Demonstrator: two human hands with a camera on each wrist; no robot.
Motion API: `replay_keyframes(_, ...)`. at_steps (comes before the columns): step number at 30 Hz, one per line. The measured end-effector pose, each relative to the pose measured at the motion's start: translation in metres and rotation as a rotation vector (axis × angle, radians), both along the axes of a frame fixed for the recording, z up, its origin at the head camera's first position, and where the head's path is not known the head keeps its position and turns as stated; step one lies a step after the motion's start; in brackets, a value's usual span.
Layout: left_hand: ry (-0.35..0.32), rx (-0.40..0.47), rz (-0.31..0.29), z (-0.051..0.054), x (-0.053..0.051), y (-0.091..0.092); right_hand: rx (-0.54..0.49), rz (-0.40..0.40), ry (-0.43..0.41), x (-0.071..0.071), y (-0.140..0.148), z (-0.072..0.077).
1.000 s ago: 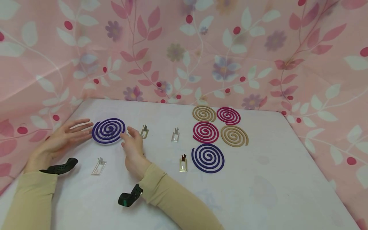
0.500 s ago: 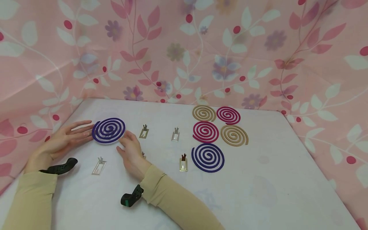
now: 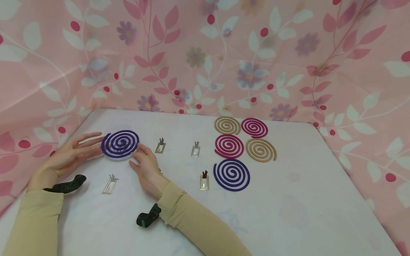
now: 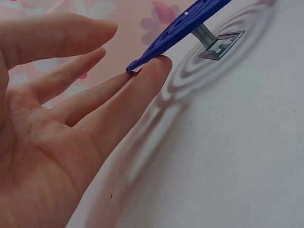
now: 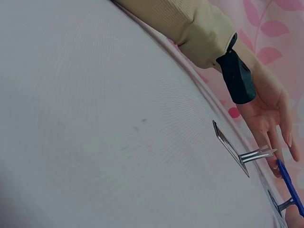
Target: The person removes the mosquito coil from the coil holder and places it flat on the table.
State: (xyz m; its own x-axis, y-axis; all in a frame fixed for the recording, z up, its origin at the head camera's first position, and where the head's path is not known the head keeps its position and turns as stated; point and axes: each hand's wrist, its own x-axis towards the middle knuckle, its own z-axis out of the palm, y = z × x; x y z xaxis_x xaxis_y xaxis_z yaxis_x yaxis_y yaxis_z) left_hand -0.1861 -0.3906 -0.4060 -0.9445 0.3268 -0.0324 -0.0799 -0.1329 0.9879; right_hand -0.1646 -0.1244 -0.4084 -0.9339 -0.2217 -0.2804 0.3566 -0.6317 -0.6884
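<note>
A blue-purple mosquito coil (image 3: 120, 144) sits raised above the table on a small metal stand (image 4: 221, 46), slightly tilted in the left wrist view. My left hand (image 3: 73, 153) has its fingers spread and straight. Its fingertips touch the underside of the coil's left edge, and the thumb is apart. My right hand (image 3: 147, 167) is at the coil's right rim, fingertips against it, thumb held lower and away. In the right wrist view, the coil's edge and only a small part of the right hand (image 5: 295, 219) show.
Another metal stand (image 3: 110, 185) is in front of the coil. More stands (image 3: 161, 145) (image 3: 195, 149) (image 3: 204, 181) stand mid-table, one mostly hidden behind my right wrist. Several flat coils, tan (image 3: 261, 150), pink (image 3: 229, 146) and blue (image 3: 232, 174), lie right of them. Floral cloth (image 3: 205, 53) surrounds the table.
My right hand has dropped slightly from the rim, its thumb moving down and away, then its fingertips have come back to the coil's edge. The left hand has stayed nearly still.
</note>
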Motion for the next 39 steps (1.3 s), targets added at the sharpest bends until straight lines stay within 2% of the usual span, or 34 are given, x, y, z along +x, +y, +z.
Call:
replay_keyframes(13, -0.001, -0.057, 0.038, 0.003, 0.000, 0.003, 0.019, 0.004, 0.033, -0.001, 0.003, 0.002)
replay_keyframes(19, 0.005, -0.015, 0.051, 0.007, 0.000, 0.006, 0.029, 0.026, 0.057, -0.003, 0.007, 0.004)
replay_keyframes(25, 0.025, 0.041, 0.057, 0.005, -0.004, 0.008, 0.038, 0.020, 0.066, -0.003, 0.009, 0.007)
replay_keyframes(29, 0.012, 0.031, 0.102, 0.005, -0.005, 0.011, 0.056, 0.025, 0.080, -0.005, 0.011, 0.009)
replay_keyframes(36, 0.018, -0.085, 0.220, 0.011, -0.008, 0.020, 0.106, 0.034, 0.116, -0.008, 0.017, 0.016)
replay_keyframes(39, 0.027, -0.078, 0.244, 0.013, -0.009, 0.025, 0.118, 0.022, 0.126, -0.010, 0.019, 0.019)
